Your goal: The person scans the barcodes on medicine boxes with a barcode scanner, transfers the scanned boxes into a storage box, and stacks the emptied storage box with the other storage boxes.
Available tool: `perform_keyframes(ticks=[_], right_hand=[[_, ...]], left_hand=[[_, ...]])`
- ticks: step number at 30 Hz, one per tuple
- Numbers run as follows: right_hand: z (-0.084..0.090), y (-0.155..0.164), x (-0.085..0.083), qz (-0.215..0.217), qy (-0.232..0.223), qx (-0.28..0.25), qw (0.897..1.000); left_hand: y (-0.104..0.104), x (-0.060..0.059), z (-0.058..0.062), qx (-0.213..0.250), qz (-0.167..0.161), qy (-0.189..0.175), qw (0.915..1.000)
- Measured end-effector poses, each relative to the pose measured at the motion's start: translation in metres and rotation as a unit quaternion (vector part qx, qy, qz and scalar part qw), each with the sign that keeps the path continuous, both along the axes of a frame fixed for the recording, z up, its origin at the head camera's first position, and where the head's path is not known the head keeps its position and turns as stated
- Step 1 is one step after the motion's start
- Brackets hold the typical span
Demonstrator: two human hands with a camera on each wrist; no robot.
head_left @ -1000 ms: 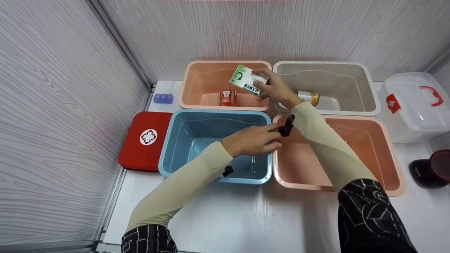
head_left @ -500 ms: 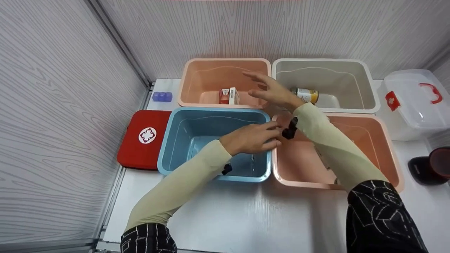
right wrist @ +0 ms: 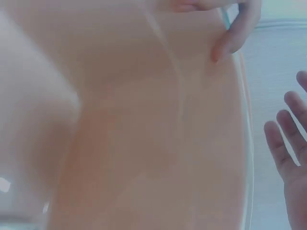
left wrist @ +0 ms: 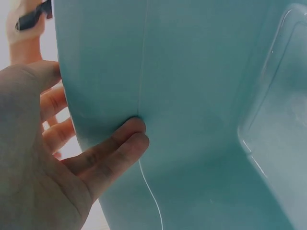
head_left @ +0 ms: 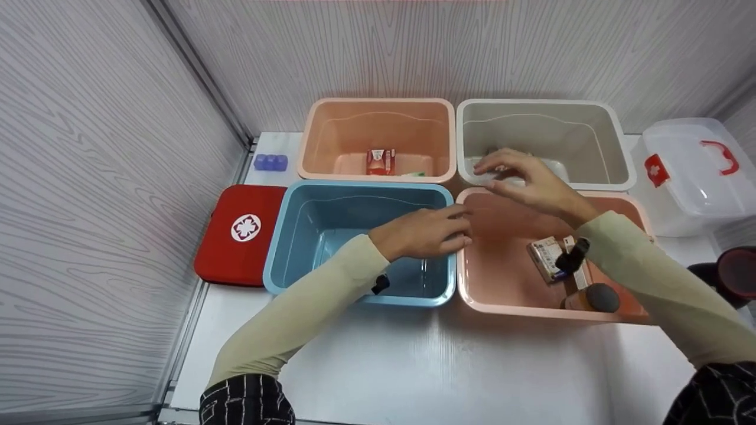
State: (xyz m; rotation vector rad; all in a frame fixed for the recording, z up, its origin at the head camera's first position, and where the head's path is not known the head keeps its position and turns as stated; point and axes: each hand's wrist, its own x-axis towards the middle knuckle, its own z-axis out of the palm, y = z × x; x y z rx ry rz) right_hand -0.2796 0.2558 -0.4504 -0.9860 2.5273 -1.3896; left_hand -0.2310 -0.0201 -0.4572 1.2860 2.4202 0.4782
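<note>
My left hand [head_left: 422,233] grips the right rim of the blue bin [head_left: 360,185]. In the left wrist view its fingers [left wrist: 112,151] lie on both sides of the rim, two against the inner wall. My right hand [head_left: 531,183], holding nothing, hovers with fingers parted over the border of the grey bin [head_left: 567,130] and the front pink bin [head_left: 496,271]. It partly hides what lies in the grey bin. In the back pink bin [head_left: 378,103] lie a red-and-white box [head_left: 381,162] and a green-edged box [head_left: 416,174], mostly hidden by the front wall.
The front pink bin holds small medicine boxes [head_left: 546,260] and a dark-capped bottle [head_left: 599,297]. A red first-aid case [head_left: 236,248] and purple pill box [head_left: 271,162] lie left. At right stand a clear-lidded first-aid box [head_left: 697,171] and a dark object [head_left: 738,271].
My right hand let go of the green-and-white box in the back pink bin, then moved right and toward me. The boxes and bottle in the front pink bin are now uncovered. My left hand stayed.
</note>
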Motion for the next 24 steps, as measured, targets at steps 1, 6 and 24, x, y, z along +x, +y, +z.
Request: perform_keyframes(ticks=[1, 6, 24], right_hand=[[-0.001, 0.007, 0.005, 0.001, 0.001, 0.003, 1.0], [-0.01, 0.033, 0.029, 0.013, -0.047, 0.031, 0.998], [-0.065, 0.084, 0.053, 0.079, -0.126, 0.343, 0.927]], left_hand=[[0.0, 0.0, 0.001, -0.002, 0.001, -0.002, 1.0], [0.0, -0.001, 0.003, -0.005, 0.006, -0.01, 0.9999], [0.001, 0.001, 0.004, -0.004, -0.003, -0.002, 1.0]])
